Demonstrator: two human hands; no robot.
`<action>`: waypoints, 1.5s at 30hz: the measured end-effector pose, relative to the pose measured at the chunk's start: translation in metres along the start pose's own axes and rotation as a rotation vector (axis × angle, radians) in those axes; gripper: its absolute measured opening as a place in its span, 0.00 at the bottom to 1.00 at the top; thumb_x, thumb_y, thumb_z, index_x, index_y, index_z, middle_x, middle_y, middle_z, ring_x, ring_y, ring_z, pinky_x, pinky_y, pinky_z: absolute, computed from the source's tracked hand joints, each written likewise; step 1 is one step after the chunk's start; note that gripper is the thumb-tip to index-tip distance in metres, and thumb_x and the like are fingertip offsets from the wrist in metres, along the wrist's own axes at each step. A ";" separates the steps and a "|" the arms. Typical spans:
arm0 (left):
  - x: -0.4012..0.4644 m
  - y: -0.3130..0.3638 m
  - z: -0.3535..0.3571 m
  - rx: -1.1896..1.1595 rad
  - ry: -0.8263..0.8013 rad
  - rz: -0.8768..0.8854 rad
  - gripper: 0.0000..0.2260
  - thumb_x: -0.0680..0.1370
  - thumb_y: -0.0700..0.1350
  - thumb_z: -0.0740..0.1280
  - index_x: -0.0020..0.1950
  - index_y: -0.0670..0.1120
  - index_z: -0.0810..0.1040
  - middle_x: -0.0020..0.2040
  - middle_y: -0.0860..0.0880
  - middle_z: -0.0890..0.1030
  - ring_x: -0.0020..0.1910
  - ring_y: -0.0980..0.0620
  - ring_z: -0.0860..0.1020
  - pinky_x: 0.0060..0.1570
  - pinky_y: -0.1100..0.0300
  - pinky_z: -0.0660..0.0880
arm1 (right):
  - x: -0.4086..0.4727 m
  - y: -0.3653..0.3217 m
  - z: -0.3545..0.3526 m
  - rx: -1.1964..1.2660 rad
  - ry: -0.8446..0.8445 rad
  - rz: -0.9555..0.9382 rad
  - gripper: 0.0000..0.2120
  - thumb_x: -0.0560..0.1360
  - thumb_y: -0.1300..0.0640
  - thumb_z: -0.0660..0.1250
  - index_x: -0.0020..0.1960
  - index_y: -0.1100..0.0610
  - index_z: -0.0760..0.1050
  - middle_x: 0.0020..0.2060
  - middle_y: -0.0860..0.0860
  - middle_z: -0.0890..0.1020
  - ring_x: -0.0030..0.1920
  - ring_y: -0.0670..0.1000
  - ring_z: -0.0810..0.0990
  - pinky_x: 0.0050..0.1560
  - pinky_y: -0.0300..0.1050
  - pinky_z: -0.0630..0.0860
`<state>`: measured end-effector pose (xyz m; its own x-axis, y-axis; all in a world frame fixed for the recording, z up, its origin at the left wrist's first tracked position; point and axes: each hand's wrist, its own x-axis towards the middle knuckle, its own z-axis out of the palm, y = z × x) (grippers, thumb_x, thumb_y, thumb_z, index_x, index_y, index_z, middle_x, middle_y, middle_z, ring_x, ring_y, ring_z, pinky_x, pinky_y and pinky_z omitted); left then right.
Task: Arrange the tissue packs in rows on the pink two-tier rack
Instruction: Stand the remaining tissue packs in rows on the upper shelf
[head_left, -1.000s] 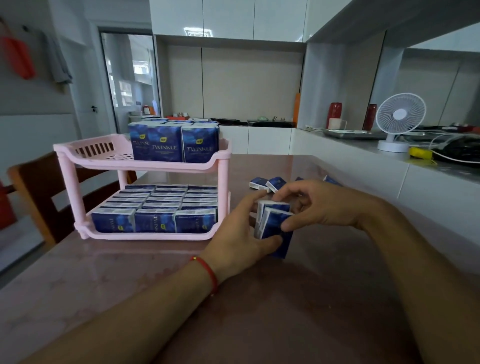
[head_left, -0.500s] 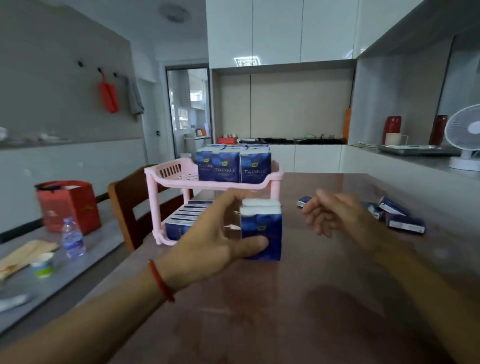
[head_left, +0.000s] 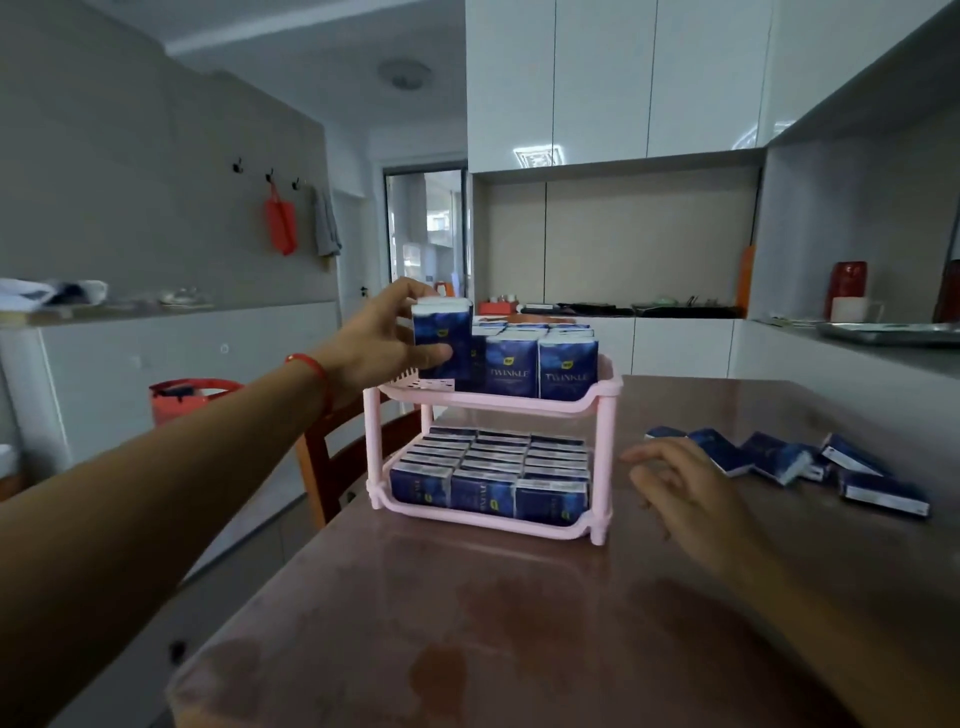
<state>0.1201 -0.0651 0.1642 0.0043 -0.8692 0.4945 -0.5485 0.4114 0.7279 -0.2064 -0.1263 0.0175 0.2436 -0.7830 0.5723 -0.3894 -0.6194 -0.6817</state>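
Between left hand (head_left: 382, 340) fingers, a clamped tissue pack (head_left: 442, 338) has risen to the rack (head_left: 605, 415) top; right hand (head_left: 685, 488) fingers hover apart over the brown table (head_left: 519, 623).

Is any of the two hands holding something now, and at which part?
The left hand holds one tissue pack upright by its sides, fingers on top, thumb low on the front, over the rack's upper tier. The right hand holds nothing.

The brown worktop (head_left: 519, 623) is shining a little. The pink rack (head_left: 605, 452) is standing on it near the far left side. A few blue tissue packs (head_left: 779, 460) are lying loose on it to the right, some leaning on each other.
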 end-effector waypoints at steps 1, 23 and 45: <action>0.004 0.000 0.001 -0.001 -0.021 -0.018 0.20 0.74 0.33 0.72 0.58 0.52 0.71 0.65 0.42 0.74 0.60 0.41 0.79 0.52 0.48 0.82 | 0.000 0.002 0.000 -0.014 -0.008 0.015 0.07 0.80 0.58 0.65 0.52 0.47 0.78 0.53 0.39 0.74 0.45 0.46 0.81 0.38 0.37 0.72; 0.019 0.002 0.020 0.340 -0.105 -0.276 0.27 0.74 0.36 0.73 0.71 0.44 0.71 0.61 0.43 0.80 0.61 0.43 0.77 0.65 0.44 0.75 | 0.004 0.017 0.000 -0.120 -0.041 0.003 0.08 0.80 0.56 0.64 0.55 0.44 0.76 0.56 0.42 0.73 0.47 0.44 0.80 0.41 0.38 0.72; 0.021 0.003 0.030 0.388 -0.134 -0.216 0.23 0.76 0.38 0.71 0.70 0.45 0.70 0.60 0.45 0.78 0.56 0.49 0.76 0.53 0.57 0.74 | 0.002 0.013 0.000 -0.162 -0.110 0.038 0.08 0.81 0.53 0.63 0.58 0.45 0.75 0.57 0.43 0.75 0.49 0.43 0.79 0.40 0.36 0.71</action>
<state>0.0935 -0.0903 0.1625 0.0589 -0.9620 0.2667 -0.8193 0.1061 0.5634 -0.2116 -0.1361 0.0096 0.3181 -0.8128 0.4881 -0.5358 -0.5788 -0.6147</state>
